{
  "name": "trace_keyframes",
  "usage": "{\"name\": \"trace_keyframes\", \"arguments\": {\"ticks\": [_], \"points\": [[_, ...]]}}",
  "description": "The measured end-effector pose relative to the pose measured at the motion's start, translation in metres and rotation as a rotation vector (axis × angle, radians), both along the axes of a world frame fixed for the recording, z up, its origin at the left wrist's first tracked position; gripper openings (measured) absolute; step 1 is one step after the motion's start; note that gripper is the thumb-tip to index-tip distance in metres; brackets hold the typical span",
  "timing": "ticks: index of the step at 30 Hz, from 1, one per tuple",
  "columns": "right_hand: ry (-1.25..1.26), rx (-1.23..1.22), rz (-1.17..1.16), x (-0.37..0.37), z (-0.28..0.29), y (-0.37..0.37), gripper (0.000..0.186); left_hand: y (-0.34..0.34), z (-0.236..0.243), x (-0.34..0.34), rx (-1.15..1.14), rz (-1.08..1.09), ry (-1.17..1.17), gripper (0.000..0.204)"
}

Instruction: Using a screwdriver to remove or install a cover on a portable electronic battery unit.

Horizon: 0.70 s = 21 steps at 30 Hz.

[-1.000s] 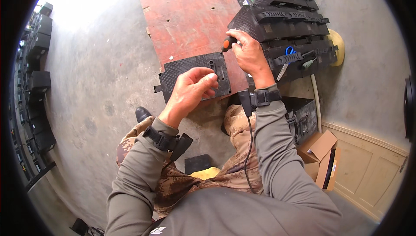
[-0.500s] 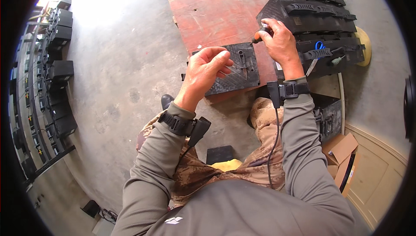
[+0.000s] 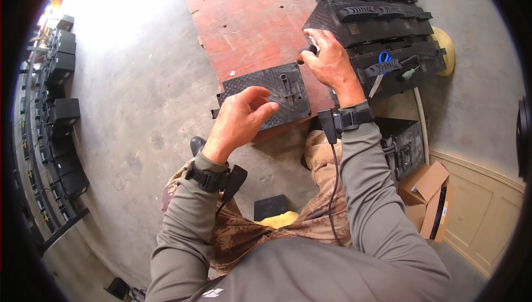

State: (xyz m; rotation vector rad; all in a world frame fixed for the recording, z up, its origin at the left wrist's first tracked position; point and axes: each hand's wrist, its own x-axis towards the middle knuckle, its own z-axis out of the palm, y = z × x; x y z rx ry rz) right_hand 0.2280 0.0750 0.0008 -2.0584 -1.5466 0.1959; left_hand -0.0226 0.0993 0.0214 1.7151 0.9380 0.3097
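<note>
A black textured plate (image 3: 241,83), perhaps a lid or panel, lies on the near end of a red board. My left hand (image 3: 237,120) hovers over its left part, fingers loosely curled and thumb apart, with nothing visible in it. In my right hand (image 3: 332,69) is a screwdriver (image 3: 306,54) with a black and orange handle, gripped near the plate's far right corner. Its tip sits at or just above that corner; contact cannot be made out. On the plate's right part is a black handle-like fitting (image 3: 286,84) with a small brownish pointed piece (image 3: 290,101) beside it.
The red board (image 3: 249,19) stretches away from me. To its right stand several black cases (image 3: 366,19) with handles, blue-handled scissors (image 3: 384,58) on one. An opened cardboard box (image 3: 424,185) is at lower right. A rack with black boxes (image 3: 64,113) lines the left.
The whole view has shifted, so the scene sits further left and lower. My left hand has come down nearer the plate. My right hand still grips the screwdriver at the corner.
</note>
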Motion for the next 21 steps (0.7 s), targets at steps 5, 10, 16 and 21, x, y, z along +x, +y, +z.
{"name": "trace_keyframes", "arguments": {"ticks": [5,10,16,21], "points": [[0.068,-0.116,-0.023,0.0036,0.0021,0.0012,0.038,-0.0017,-0.0037,0.0011,0.045,-0.033,0.051,0.04],[0.052,-0.058,-0.019,0.0028,0.0009,0.0,0.037,-0.0011,-0.0012,0.0011,0.048,-0.06,0.136,0.041],[0.074,-0.101,-0.025,0.0046,0.0027,-0.0019,0.039,-0.0019,0.001,0.0025,0.059,-0.039,0.137,0.041],[0.119,-0.016,0.034,0.0046,0.0021,-0.0015,0.039,-0.0025,0.0032,0.0028,0.051,-0.027,0.135,0.041]]}}
